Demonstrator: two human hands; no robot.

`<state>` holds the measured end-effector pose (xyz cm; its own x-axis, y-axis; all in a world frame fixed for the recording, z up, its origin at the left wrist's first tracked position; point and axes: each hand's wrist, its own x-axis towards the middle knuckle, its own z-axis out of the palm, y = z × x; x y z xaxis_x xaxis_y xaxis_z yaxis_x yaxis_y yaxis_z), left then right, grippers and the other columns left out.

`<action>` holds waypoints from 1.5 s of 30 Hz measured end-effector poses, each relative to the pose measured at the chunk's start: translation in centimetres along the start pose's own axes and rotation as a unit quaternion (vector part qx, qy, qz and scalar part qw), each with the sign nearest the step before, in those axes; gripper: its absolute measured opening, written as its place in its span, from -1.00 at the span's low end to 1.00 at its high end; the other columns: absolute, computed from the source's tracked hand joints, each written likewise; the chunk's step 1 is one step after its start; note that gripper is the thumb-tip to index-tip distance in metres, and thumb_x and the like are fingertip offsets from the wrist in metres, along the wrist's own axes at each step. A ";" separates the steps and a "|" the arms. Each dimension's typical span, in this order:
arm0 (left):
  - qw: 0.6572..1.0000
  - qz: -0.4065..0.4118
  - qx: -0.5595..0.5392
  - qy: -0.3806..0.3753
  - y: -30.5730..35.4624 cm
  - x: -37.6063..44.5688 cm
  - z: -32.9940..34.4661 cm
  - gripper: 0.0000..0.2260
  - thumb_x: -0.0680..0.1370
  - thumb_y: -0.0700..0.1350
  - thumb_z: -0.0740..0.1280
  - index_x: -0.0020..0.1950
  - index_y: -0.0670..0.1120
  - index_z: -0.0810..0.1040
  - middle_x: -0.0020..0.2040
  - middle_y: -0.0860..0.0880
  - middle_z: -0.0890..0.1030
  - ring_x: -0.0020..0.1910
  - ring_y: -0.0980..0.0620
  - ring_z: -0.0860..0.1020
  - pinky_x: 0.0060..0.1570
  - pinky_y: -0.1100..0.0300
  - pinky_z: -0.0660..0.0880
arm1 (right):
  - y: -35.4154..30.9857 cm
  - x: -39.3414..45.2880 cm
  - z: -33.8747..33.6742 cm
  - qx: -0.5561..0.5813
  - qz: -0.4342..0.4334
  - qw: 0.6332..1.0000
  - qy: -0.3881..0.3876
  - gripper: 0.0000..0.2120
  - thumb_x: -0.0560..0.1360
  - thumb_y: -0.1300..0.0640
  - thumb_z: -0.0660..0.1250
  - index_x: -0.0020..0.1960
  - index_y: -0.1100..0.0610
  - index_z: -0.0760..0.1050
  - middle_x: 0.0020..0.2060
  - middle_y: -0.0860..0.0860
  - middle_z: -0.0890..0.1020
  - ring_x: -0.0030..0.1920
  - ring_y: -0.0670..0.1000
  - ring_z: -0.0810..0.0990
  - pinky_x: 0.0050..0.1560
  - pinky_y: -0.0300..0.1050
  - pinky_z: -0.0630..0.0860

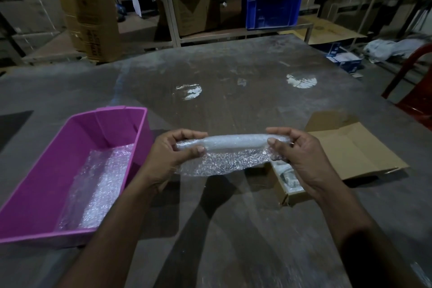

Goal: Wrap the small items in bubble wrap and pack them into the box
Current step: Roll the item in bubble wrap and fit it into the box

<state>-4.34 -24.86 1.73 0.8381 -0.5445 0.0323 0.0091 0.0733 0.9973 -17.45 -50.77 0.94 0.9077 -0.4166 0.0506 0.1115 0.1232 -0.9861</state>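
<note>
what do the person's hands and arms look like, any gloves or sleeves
No gloves: the left hand and right hand are bare, with short plain nails. No rings, watch or bands show. Both forearms are bare along the length in view; no sleeve edge can be made out, though the frame is dim near its bottom edge.

Behind the worn grey table [233, 72] stand metal shelves [168, 2] with cardboard cartons [196, 9] and a blue crate [273, 9], a tall carton [88, 11] stands at the left, and a red chair [413, 91] is at the right edge.
</note>
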 end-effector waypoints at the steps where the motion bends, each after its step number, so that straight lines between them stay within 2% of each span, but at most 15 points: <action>1: 1.000 0.005 -0.004 -0.004 0.0 0.1 -0.1 -0.66 0.39 -0.32 0.51 0.16 -0.20 0.66 0.09 -0.16 0.72 -0.06 -0.04 0.68 -0.08 0.21 0.64 | 0.1 0.0 -0.1 -0.002 0.000 1.000 0.001 -0.75 0.36 0.15 0.49 0.05 0.12 0.67 -0.20 0.02 0.71 -0.21 -0.05 0.63 -0.17 -0.23 0.60; 3: 1.000 -0.003 -0.030 -0.002 0.1 0.0 0.0 -0.61 0.42 -0.30 0.48 0.24 -0.17 0.61 0.14 -0.14 0.70 0.03 -0.08 0.69 -0.03 0.15 0.65 | 0.1 0.0 -0.3 -0.002 0.002 1.000 0.000 -0.77 0.36 0.18 0.49 0.02 0.15 0.66 -0.18 0.04 0.71 -0.21 -0.05 0.64 -0.18 -0.24 0.59; 6: 1.000 -0.023 -0.019 0.002 0.1 -0.3 0.2 -0.63 0.45 -0.12 0.47 0.23 -0.19 0.61 0.12 -0.18 0.71 0.17 -0.17 0.66 0.07 -0.01 0.64 | 0.0 0.0 -0.4 -0.005 0.002 1.000 -0.004 -0.79 0.38 0.21 0.48 0.01 0.18 0.64 -0.17 0.07 0.72 -0.23 -0.05 0.66 -0.15 -0.22 0.61; 8: 0.999 -0.032 -0.016 -0.004 0.3 -0.5 0.4 -0.59 0.44 0.02 0.48 0.19 -0.19 0.62 0.09 -0.20 0.71 0.17 -0.14 0.66 -0.08 0.02 0.66 | 0.0 0.0 -0.5 -0.019 0.001 1.000 -0.001 -0.78 0.37 0.19 0.50 0.00 0.18 0.65 -0.12 0.09 0.74 -0.18 -0.01 0.67 -0.06 -0.10 0.62; 10: 0.999 -0.042 -0.034 -0.008 0.6 -0.6 0.6 -0.41 0.33 0.18 0.58 0.20 -0.17 0.61 0.08 -0.17 0.71 0.04 -0.10 0.70 -0.24 0.10 0.65 | 0.0 0.1 -0.5 -0.026 0.001 1.000 0.006 -0.80 0.36 0.18 0.51 -0.02 0.16 0.66 -0.08 0.11 0.74 -0.16 0.01 0.67 0.00 0.00 0.60; 12: 0.998 -0.050 -0.038 -0.005 0.8 -0.7 0.7 -0.31 0.27 0.23 0.62 0.23 -0.17 0.60 0.08 -0.15 0.71 -0.04 -0.08 0.70 -0.26 0.11 0.65 | 0.1 0.1 -0.5 -0.027 -0.003 1.000 0.008 -0.86 0.40 0.25 0.51 -0.05 0.15 0.67 -0.08 0.09 0.74 -0.19 0.00 0.67 -0.05 -0.04 0.61; 16: 0.999 -0.039 -0.021 0.011 0.9 -0.4 0.8 -0.63 0.49 -0.02 0.41 0.20 -0.21 0.63 0.01 -0.19 0.70 -0.03 -0.08 0.69 -0.28 0.12 0.63 | 0.0 0.1 -0.5 -0.027 -0.017 0.999 0.006 -0.84 0.42 0.40 0.47 -0.11 0.17 0.66 -0.06 0.01 0.74 -0.12 -0.02 0.67 -0.12 -0.19 0.63; 19: 0.999 -0.026 -0.018 0.005 0.7 -0.2 0.5 -0.75 0.50 -0.14 0.43 0.11 -0.26 0.65 -0.07 -0.18 0.68 -0.12 -0.04 0.64 -0.22 0.14 0.64 | -0.2 -0.1 -0.4 -0.012 -0.016 1.000 -0.009 -0.79 0.37 0.28 0.51 -0.01 0.14 0.67 -0.02 0.02 0.74 -0.07 -0.02 0.67 -0.10 -0.19 0.62; 21: 1.000 -0.023 -0.019 -0.008 0.7 -0.2 0.4 -0.81 0.46 -0.20 0.44 0.06 -0.21 0.67 -0.06 -0.15 0.70 -0.13 -0.01 0.65 -0.18 0.15 0.66 | -0.3 -0.2 -0.4 0.010 -0.005 1.000 -0.014 -0.66 0.37 0.17 0.50 0.15 0.12 0.64 -0.08 0.08 0.73 -0.16 0.02 0.68 -0.16 -0.20 0.62; 24: 0.999 -0.017 -0.025 -0.026 0.5 -0.1 0.3 -0.78 0.41 -0.28 0.45 0.05 -0.22 0.66 0.00 -0.19 0.71 -0.09 -0.05 0.69 -0.09 0.15 0.67 | -0.3 -0.2 -0.7 0.005 -0.003 1.000 0.000 -0.71 0.39 0.12 0.48 0.10 0.13 0.66 -0.25 0.14 0.70 -0.26 0.05 0.64 -0.19 -0.23 0.61; 28: 0.999 -0.010 0.002 -0.052 0.2 0.1 0.2 -0.62 0.39 -0.30 0.51 0.20 -0.15 0.64 0.15 -0.20 0.68 0.08 -0.08 0.68 0.10 0.07 0.64 | -0.4 -0.4 -1.1 -0.016 -0.018 1.000 0.002 -0.83 0.39 0.28 0.50 -0.03 0.20 0.66 -0.20 0.10 0.73 -0.24 0.01 0.67 -0.14 -0.22 0.63; 32: 0.999 -0.014 -0.014 -0.042 0.3 0.2 1.2 -0.62 0.40 -0.24 0.48 0.21 -0.17 0.61 0.13 -0.17 0.70 0.09 -0.03 0.68 0.00 0.16 0.63 | -0.6 -0.6 -1.4 -0.043 -0.037 0.998 0.012 -0.77 0.37 0.49 0.46 -0.13 0.19 0.65 -0.09 -0.02 0.74 -0.05 -0.08 0.69 -0.06 -0.25 0.61; 36: 0.994 -0.023 0.061 -0.082 0.3 -0.1 1.4 -0.63 0.37 -0.27 0.53 0.16 -0.18 0.66 0.08 -0.16 0.72 0.02 0.02 0.67 0.00 0.26 0.60 | -0.7 -1.0 -2.0 -0.043 -0.044 0.998 0.003 -0.80 0.34 0.37 0.52 -0.08 0.18 0.66 -0.01 0.00 0.74 0.03 -0.06 0.70 -0.04 -0.26 0.60; 41: 0.971 -0.065 0.143 -0.181 0.2 -0.2 1.4 -0.72 0.39 -0.17 0.57 0.10 -0.08 0.73 0.12 -0.30 0.66 -0.02 -0.01 0.61 0.04 0.19 0.53 | -1.2 -1.5 -2.5 -0.054 -0.044 0.997 0.028 -0.75 0.26 0.23 0.54 -0.07 0.21 0.66 -0.09 0.05 0.75 -0.07 0.01 0.72 -0.08 -0.20 0.65; 45: 0.970 -0.058 0.124 -0.201 0.2 0.1 3.0 -0.70 0.43 -0.26 0.52 0.15 -0.13 0.70 0.04 -0.12 0.72 -0.03 0.08 0.63 0.04 0.25 0.55 | -1.3 -2.0 -4.0 -0.062 -0.052 0.994 0.072 -0.83 0.33 0.27 0.56 -0.11 0.15 0.65 -0.17 0.08 0.73 -0.19 0.06 0.68 -0.09 -0.07 0.65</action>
<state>-5.86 -27.45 2.12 0.5581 -0.8227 -0.1075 -0.0825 -0.1840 0.9795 -21.04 -53.67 1.49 0.8260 -0.5465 0.1382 0.1427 -0.0345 -0.9892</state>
